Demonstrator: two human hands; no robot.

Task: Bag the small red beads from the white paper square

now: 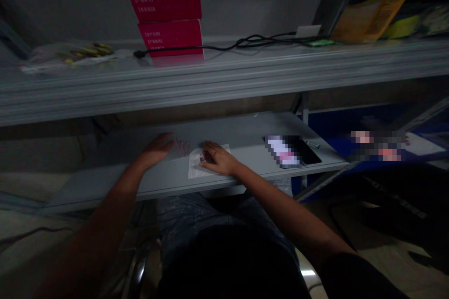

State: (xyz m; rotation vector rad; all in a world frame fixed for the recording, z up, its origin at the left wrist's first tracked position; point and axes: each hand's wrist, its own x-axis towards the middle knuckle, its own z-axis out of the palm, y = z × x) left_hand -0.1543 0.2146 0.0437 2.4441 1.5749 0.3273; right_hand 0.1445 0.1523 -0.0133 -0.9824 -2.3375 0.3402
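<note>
I sit at a low grey table [245,131] in dim light. My left hand [157,147] is stretched forward, its fingers closed on the edge of a clear plastic bag with red print [180,148]. My right hand [217,158] lies flat, fingers spread, on a white packet or sheet [194,168] that touches the bag. Something small and dark sits under the right fingertips; I cannot make it out.
A phone [293,150] lies on the table's right side, a small green-tipped object [313,144] beside it. Above runs a grey shelf [224,79] with stacked red boxes [164,4], a black cable [245,44], yellow packaging [372,4] and a plastic bag [70,53].
</note>
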